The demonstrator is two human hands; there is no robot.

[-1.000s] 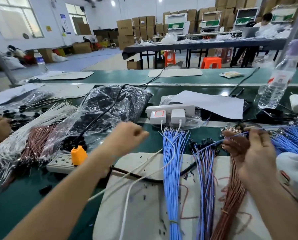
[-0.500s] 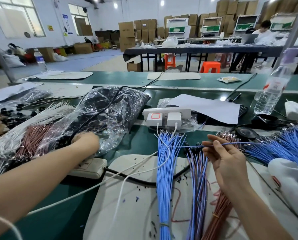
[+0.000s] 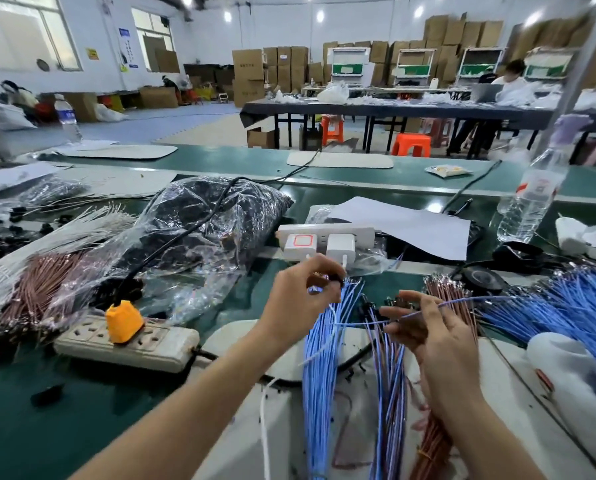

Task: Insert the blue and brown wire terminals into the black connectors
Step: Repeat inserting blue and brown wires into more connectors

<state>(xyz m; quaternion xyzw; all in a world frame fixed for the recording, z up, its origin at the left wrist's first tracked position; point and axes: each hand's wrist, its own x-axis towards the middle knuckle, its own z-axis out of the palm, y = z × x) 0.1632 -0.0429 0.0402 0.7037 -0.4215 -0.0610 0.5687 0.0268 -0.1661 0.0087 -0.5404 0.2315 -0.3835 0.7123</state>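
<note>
Room: large workshop, white walls, cardboard boxes [image 3: 279,71] stacked at the far side, long dark tables before them.

Surface: green bench [image 3: 47,427] running across the foreground, with a white mat [image 3: 241,427] lying on it under the wiring.

Clear plastic bag [image 3: 203,220] of dark parts lay left of centre on the bench, a beige power strip [image 3: 151,348] with an orange plug [image 3: 123,320] in front of it.

Blue wire bundle [image 3: 321,375] lay lengthwise on the mat. A mixed blue-and-brown bundle [image 3: 390,375] lay just to its right and a brown wire bundle [image 3: 435,441] beyond that, partly under the right forearm.

Left hand [image 3: 300,303] was raised above the blue bundle's far end, fingers curled, thumb and fingertips pinching a small black connector [image 3: 336,279].

Right hand [image 3: 424,330] was held palm inward near the left, apart from it. Its thumb and forefinger pinched a single blue wire [image 3: 463,301] and the other fingers were loosely spread. The wire's free end pointed toward the left hand, short of the connector.
</note>
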